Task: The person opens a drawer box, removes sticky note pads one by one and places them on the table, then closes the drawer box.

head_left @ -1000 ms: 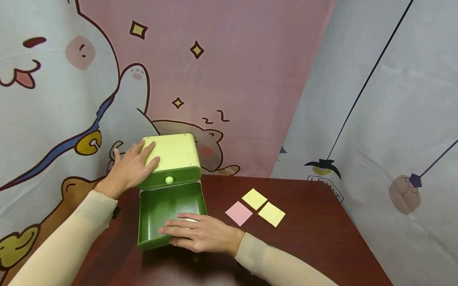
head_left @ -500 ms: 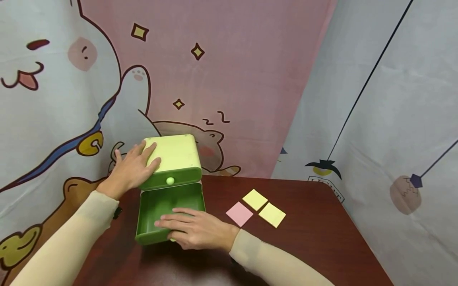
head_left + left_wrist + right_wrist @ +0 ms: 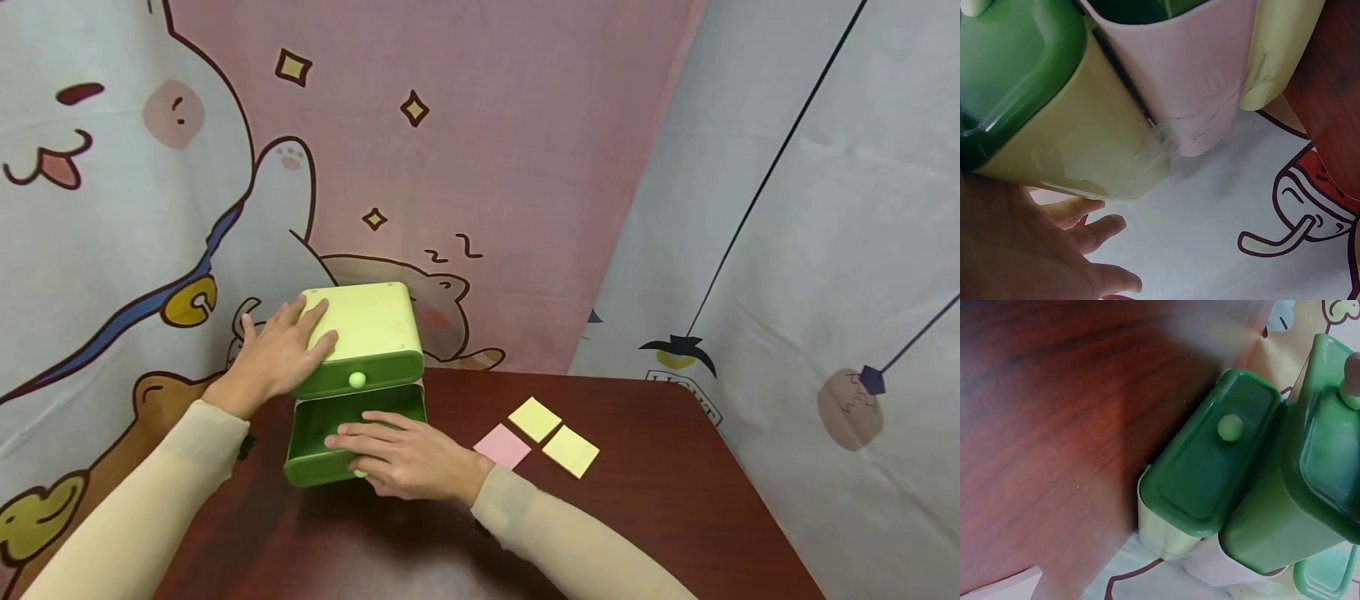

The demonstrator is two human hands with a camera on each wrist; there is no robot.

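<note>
A small drawer unit (image 3: 360, 312) with a pale yellow top stands at the back left of the table. Its middle green drawer (image 3: 322, 472) is partly pulled out; the inside that shows is bare, though my right hand covers part of it. My left hand (image 3: 277, 354) rests on the unit's top left edge, fingers spread. My right hand (image 3: 408, 458) lies over the drawer's front right corner with fingers extended. In the right wrist view a fingertip (image 3: 1352, 372) touches the drawer's light green knob (image 3: 1350, 397). The top drawer (image 3: 390, 369) and bottom drawer (image 3: 1204, 459) are closed.
Two yellow sticky-note pads (image 3: 534, 419) and a pink one (image 3: 502, 447) lie on the dark red-brown table (image 3: 645, 500), right of the unit. A printed cartoon cloth (image 3: 510, 167) hangs close behind and to the left.
The middle drawer has slid further into the unit, away from me, and my right hand has moved along with it. My left hand has stayed on the top.
</note>
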